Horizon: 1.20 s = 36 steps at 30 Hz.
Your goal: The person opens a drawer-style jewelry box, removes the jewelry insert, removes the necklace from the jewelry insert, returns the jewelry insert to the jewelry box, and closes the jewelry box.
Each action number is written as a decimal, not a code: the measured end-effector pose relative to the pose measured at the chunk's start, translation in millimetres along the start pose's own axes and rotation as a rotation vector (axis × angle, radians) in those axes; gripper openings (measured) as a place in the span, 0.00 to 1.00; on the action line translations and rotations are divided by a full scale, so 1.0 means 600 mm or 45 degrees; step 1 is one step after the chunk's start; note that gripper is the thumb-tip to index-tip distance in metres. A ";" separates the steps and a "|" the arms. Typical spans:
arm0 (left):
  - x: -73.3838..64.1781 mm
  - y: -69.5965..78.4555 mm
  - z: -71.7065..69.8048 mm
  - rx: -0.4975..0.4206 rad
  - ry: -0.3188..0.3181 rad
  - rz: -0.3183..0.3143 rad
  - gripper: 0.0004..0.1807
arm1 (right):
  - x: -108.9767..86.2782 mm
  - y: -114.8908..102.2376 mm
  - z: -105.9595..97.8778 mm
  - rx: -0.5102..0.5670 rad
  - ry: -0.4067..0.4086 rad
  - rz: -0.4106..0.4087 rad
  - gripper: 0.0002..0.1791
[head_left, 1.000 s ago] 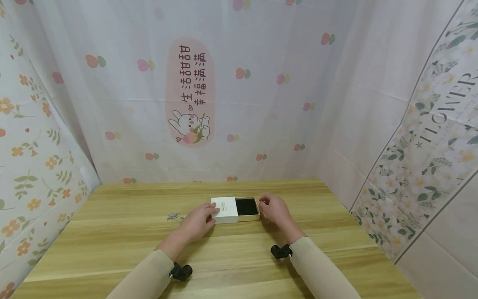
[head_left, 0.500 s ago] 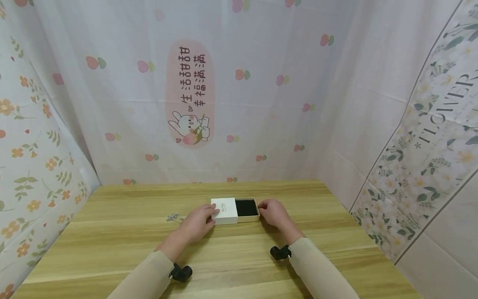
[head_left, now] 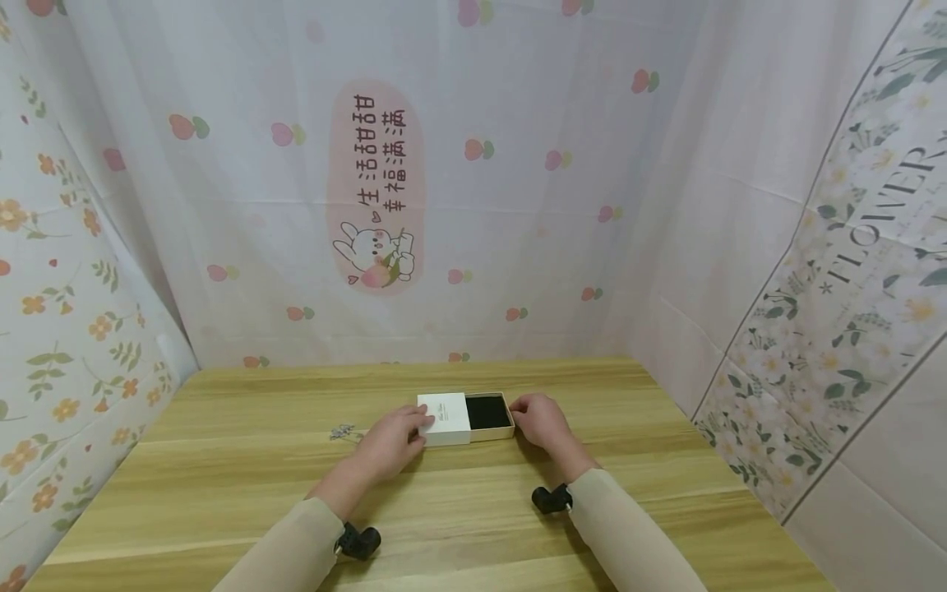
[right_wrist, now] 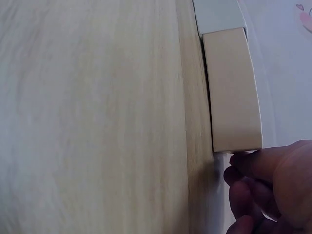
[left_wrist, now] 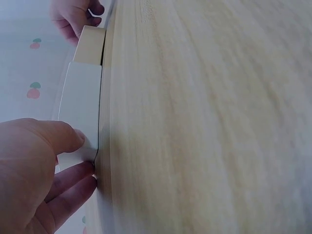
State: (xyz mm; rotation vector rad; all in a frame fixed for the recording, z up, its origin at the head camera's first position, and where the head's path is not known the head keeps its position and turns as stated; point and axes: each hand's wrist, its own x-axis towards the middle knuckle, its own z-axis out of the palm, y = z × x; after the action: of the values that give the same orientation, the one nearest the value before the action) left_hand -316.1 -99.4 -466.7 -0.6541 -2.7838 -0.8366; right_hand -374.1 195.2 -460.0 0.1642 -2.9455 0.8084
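A small drawer-style gift box lies on the wooden table, its white outer sleeve (head_left: 445, 418) at left with fine print on top. Its tan inner tray (right_wrist: 233, 92) protrudes to the right, showing a black lining (head_left: 487, 412). My left hand (head_left: 392, 440) grips the left end of the sleeve; in the left wrist view the thumb lies on the front side and other fingers bend round the end. Beside the tray's right end is my right hand (head_left: 545, 426), its fingers curled and a fingertip right at the end wall. Part of that contact is hidden from the head camera.
A small greyish flower sprig (head_left: 343, 432) lies left of the box, near my left wrist. Black wrist cameras stick out from both sleeves. Printed curtains (head_left: 533, 247) stand behind the table (head_left: 459, 526) and along both sides.
My right hand has closed in against the tray's end, its fingers tucked nearer the wall. The left hand and the box hold nearly the same places; the tray protrudes about as far as before.
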 end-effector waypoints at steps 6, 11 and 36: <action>0.001 -0.002 0.001 -0.004 0.005 0.000 0.21 | 0.001 -0.004 0.002 -0.003 0.000 -0.001 0.09; 0.003 -0.003 0.002 -0.005 0.009 -0.004 0.20 | 0.001 -0.009 0.003 -0.005 0.009 -0.004 0.10; -0.001 0.005 -0.001 0.040 0.006 0.004 0.21 | -0.002 -0.024 0.013 -0.044 0.033 -0.047 0.09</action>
State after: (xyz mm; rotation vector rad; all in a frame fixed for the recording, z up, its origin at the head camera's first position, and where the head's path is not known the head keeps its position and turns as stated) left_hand -313.8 -97.5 -464.9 -0.6502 -2.7850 -0.7916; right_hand -371.4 178.8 -459.7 0.2030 -2.9213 0.7482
